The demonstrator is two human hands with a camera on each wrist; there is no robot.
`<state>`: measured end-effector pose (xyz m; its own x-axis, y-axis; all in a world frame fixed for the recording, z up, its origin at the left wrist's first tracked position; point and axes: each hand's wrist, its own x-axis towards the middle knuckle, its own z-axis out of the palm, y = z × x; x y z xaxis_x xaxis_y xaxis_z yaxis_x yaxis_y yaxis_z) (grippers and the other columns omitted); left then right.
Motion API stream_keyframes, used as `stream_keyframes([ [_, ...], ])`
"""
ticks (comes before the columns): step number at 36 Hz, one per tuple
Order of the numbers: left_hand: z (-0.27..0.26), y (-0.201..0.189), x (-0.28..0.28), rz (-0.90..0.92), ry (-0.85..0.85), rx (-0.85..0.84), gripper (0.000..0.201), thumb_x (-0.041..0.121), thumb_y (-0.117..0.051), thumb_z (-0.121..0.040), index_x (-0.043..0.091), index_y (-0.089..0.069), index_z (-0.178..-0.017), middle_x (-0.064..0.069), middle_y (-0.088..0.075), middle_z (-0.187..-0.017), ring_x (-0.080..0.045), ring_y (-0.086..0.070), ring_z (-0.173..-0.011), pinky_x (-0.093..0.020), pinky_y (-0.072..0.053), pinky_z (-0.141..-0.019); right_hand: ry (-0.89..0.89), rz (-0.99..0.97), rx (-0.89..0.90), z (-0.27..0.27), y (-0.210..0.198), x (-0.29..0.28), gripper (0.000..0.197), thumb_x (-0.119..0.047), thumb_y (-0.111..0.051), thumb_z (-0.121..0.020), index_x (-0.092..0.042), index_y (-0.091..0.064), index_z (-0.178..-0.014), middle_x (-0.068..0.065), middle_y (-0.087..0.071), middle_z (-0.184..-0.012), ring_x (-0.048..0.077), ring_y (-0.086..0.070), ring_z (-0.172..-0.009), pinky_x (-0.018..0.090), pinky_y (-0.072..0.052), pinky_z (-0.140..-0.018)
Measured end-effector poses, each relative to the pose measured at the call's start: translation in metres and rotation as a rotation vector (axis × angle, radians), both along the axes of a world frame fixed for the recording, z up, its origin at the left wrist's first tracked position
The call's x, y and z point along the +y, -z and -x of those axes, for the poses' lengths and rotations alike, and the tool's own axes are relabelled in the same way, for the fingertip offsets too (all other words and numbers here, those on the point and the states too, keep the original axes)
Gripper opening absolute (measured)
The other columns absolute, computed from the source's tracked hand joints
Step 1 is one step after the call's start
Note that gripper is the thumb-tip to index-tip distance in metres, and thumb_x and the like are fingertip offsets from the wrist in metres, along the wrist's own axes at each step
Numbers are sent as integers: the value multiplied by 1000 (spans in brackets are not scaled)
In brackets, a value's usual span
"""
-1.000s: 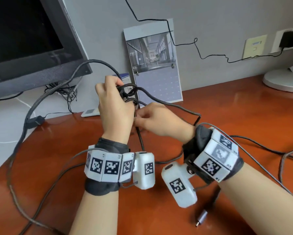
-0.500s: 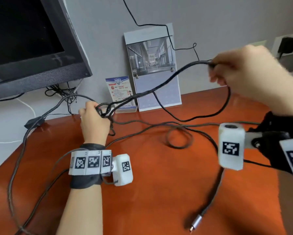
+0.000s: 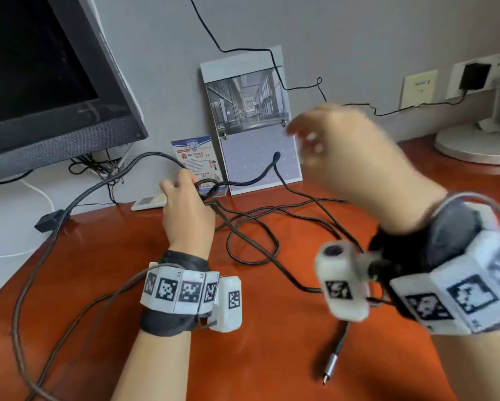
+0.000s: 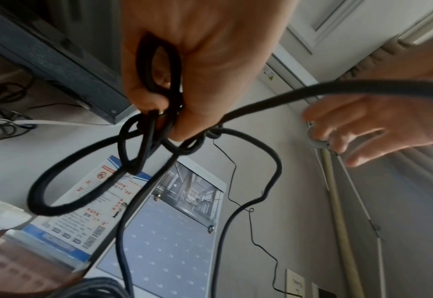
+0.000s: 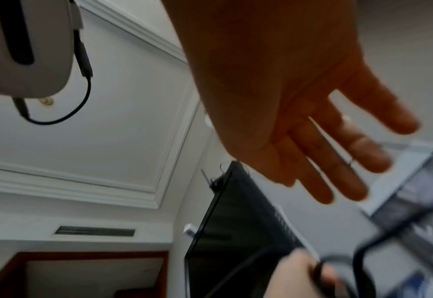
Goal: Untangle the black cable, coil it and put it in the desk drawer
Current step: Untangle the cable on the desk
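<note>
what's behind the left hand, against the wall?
Behind the left hand, which grips the knotted black cable, a small blue-and-white card stands at the wall beside a calendar. The hand and knot cover the card's lower edge.

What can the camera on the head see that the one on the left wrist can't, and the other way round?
Only the head view shows the desk, the loose cable loops lying on it and the metal plug. Only the left wrist view shows the knot up close, its loops caught between the fingers. Both show the left hand gripping the black cable and the right hand open, empty.
</note>
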<state>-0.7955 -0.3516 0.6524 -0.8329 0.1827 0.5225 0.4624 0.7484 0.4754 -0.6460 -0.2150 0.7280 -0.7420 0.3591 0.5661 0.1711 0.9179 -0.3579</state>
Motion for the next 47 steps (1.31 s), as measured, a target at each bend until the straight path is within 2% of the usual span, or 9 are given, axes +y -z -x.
stream_keyframes([
  [3,-8,-1,6,-5,33,23,42,-11,-56,-79,11,-45,-113,-13,-40,-117,-24,-41,-71,-33,-32,-66,-102,-48,-235,14,15,-33,21,-25,-43,-91,-16,-61,-93,7,-59,-88,32,-58,-87,31,-42,-71],
  [7,-17,-3,12,-3,88,39,50,-12,-56,-71,12,-45,-114,-10,-37,-111,-26,-35,-67,-34,-28,-64,-195,0,-413,28,36,-48,42,-37,-40,-96,-18,-27,-60,-2,-32,-61,15,-32,-51,28,-23,-49],
  [14,-21,-6,13,0,112,61,49,-13,-54,-75,14,-45,-115,-7,-38,-113,-21,-35,-68,-27,-26,-63,-180,-81,-457,31,36,-30,12,-10,-45,-92,-15,-49,-82,0,-39,-67,29,-45,-70,28,-34,-60],
  [17,-13,-7,7,-12,85,14,47,-11,-56,-78,13,-46,-117,-11,-41,-119,-27,-45,-74,-28,-31,-68,-312,-39,-419,20,24,-11,29,-8,-46,-91,-20,-66,-108,8,-66,-99,33,-58,-96,35,-48,-81],
  [20,-7,-8,3,-52,96,-21,45,-7,-59,-79,12,-48,-118,-13,-43,-120,-32,-54,-91,-25,-32,-73,-352,7,-316,6,11,7,33,-8,-47,-94,-24,-66,-117,-2,-66,-120,19,-56,-109,20,-37,-91],
  [27,14,1,-9,-23,49,-77,38,-3,-61,-81,10,-49,-115,-16,-46,-120,-38,-55,-97,-35,-40,-80,-156,-30,88,-20,-9,44,26,-3,-51,-90,-18,-72,-95,-11,-43,-52,4,-48,-52,10,-34,-54],
  [36,12,2,-7,1,29,-111,44,-6,-58,-81,12,-47,-120,-15,-44,-121,-38,-55,-97,-29,-34,-74,261,-71,-313,-15,9,70,40,-10,-50,-83,-30,-67,-113,13,-65,-111,35,-58,-98,42,-48,-88],
  [41,-1,4,6,53,42,-72,48,-9,-58,-79,13,-45,-119,-13,-43,-120,-34,-55,-91,-32,-38,-70,71,-88,-717,-5,14,38,90,-26,-58,-80,-42,0,-147,3,-29,-143,29,-32,-130,45,-34,-102],
  [47,-14,6,18,106,100,-40,41,-6,-58,-80,12,-44,-114,-14,-42,-118,-33,-50,-82,-34,-33,-65,-119,-296,-472,16,29,-30,39,-22,-51,-90,-19,-44,-129,1,-50,-122,26,-55,-111,34,-36,-73],
])
